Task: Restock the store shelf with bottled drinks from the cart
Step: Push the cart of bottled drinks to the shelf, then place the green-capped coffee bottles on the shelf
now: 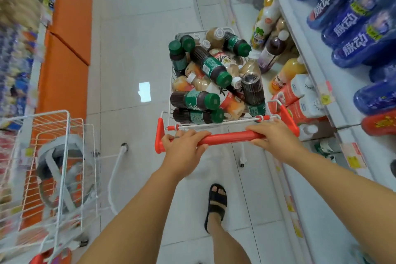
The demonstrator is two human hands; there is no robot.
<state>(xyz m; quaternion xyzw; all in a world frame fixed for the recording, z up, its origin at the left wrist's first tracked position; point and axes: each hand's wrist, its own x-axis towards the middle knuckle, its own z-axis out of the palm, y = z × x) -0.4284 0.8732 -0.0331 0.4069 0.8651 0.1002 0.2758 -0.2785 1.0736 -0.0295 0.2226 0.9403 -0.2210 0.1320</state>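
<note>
Gripping smooth red plastic handle [227, 137], wire cart [171, 83], cylindrical bottles [211, 69]

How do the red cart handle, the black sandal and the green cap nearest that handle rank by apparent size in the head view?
1. red cart handle
2. black sandal
3. green cap
The gaps look wide; the sandal, down on the floor, is farther from the camera, which may shrink it.

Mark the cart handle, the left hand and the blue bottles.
cart handle [229, 138], head view, bare red middle of the bar.
left hand [184, 150], head view, its back.
blue bottles [345, 27], head view, label of one bottle.
</note>
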